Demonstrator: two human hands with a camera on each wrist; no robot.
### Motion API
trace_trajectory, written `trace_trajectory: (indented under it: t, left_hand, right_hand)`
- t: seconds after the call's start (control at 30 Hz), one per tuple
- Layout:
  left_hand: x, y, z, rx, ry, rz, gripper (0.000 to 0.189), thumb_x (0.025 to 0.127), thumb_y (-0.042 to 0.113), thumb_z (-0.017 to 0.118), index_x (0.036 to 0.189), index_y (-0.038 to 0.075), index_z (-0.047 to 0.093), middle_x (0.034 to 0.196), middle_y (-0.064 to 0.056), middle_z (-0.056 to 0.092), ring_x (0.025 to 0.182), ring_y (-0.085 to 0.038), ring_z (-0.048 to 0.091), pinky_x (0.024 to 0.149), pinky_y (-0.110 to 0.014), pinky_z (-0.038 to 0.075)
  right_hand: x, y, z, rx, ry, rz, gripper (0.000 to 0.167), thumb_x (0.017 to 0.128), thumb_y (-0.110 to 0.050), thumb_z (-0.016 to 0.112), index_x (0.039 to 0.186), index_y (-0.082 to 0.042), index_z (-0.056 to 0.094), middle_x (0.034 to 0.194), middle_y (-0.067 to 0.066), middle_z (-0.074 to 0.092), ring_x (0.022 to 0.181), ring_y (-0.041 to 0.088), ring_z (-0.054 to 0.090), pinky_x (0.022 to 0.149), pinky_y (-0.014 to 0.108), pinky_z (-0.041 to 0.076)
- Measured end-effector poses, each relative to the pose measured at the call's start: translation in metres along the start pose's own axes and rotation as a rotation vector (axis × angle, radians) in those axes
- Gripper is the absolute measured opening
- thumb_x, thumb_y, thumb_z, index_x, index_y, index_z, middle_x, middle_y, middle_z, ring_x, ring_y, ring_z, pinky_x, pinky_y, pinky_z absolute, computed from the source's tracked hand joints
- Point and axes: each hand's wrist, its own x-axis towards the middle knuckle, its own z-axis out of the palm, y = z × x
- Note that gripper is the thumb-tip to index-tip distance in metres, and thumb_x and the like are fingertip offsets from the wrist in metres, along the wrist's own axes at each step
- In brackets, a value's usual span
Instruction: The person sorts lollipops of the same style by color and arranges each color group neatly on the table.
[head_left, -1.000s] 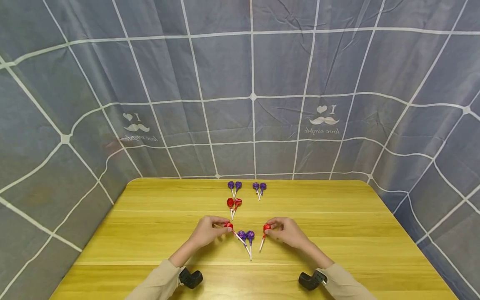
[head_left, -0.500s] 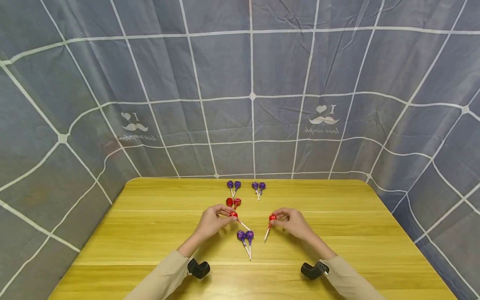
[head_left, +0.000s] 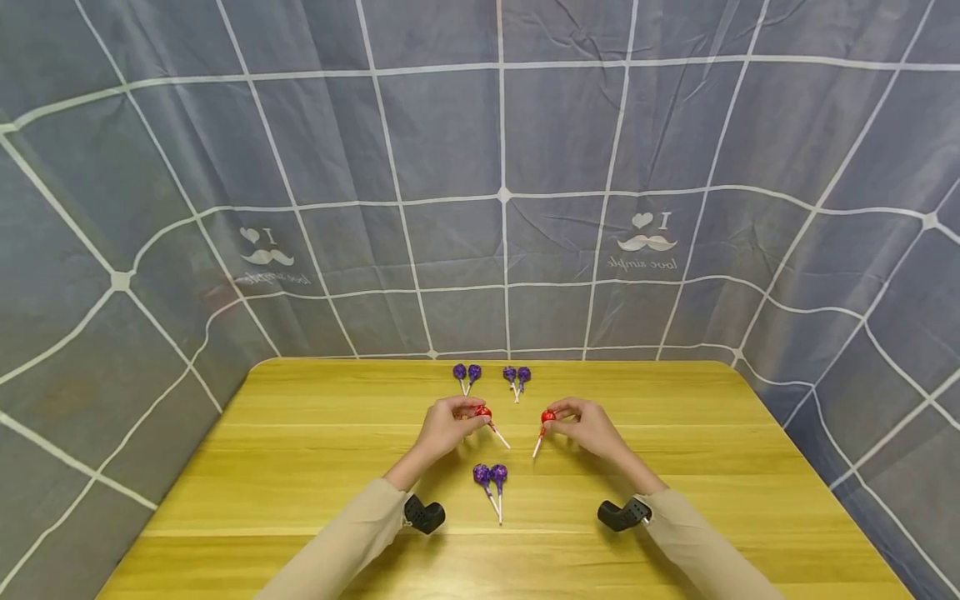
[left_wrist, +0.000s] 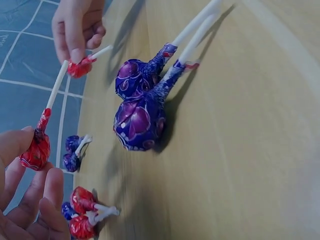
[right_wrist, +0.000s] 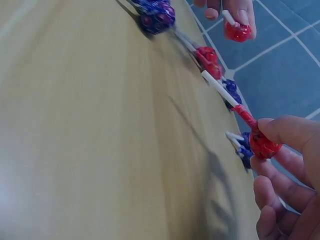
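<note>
My left hand [head_left: 446, 429] pinches a red-wrapped lollipop [head_left: 483, 411] by its candy head, the white stick pointing down and to the right. Across from it my right hand [head_left: 590, 429] holds another red lollipop [head_left: 548, 416] between thumb and fingers, stick slanting down. Both are raised over the table, and a shadow falls apart from the right one in the right wrist view. Two purple lollipops [head_left: 491, 475] lie side by side closer to me, sticks meeting. A pair of red lollipops [left_wrist: 82, 212] on the table is mostly hidden behind my left hand in the head view.
Near the far edge of the wooden table [head_left: 337, 492] lie two more purple pairs, a left pair [head_left: 467, 373] and a right pair [head_left: 517, 375], their sticks crossing. A grey curtain [head_left: 450, 242] with white grid lines hangs behind and at both sides.
Both hands have moved away from me over the table with their red lollipops. The left also shifted right, coming in front of the red pair and clear of the near purple pair.
</note>
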Motion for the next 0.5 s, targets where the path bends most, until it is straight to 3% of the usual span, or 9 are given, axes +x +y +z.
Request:
trace_trajectory:
  t: [0.13,0.37,0.5]
  left_hand:
    - [0.007,0.001,0.007,0.016,0.009,0.003,0.033,0.082,0.011,0.075,0.11,-0.003,0.068,0.089,-0.015,0.071,0.073,-0.015,0.062,0.062,-0.023,0.047]
    - [0.019,0.005,0.018,0.071,0.011,-0.009,0.029,0.082,0.014,0.074,0.108,0.001,0.069,0.091,-0.015,0.071,0.08,-0.024,0.065,0.066,-0.026,0.049]
    - [0.025,0.005,0.024,0.094,-0.007,0.009,0.029,0.083,0.014,0.073,0.108,0.0,0.07,0.094,-0.016,0.072,0.085,-0.028,0.067,0.067,-0.027,0.05]
  right_hand:
    - [0.009,-0.002,0.0,0.008,-0.006,-0.004,0.031,0.081,-0.018,0.075,0.108,-0.003,0.069,0.097,0.013,0.071,0.059,0.016,0.055,0.046,0.023,0.044]
    - [0.021,-0.001,0.003,-0.051,0.004,-0.027,0.032,0.082,-0.017,0.075,0.109,-0.002,0.069,0.098,0.014,0.072,0.069,0.014,0.06,0.056,0.022,0.047]
    - [0.026,-0.001,0.005,-0.041,0.011,-0.008,0.033,0.082,-0.017,0.075,0.11,-0.001,0.069,0.099,0.015,0.072,0.064,0.016,0.06,0.052,0.023,0.047]
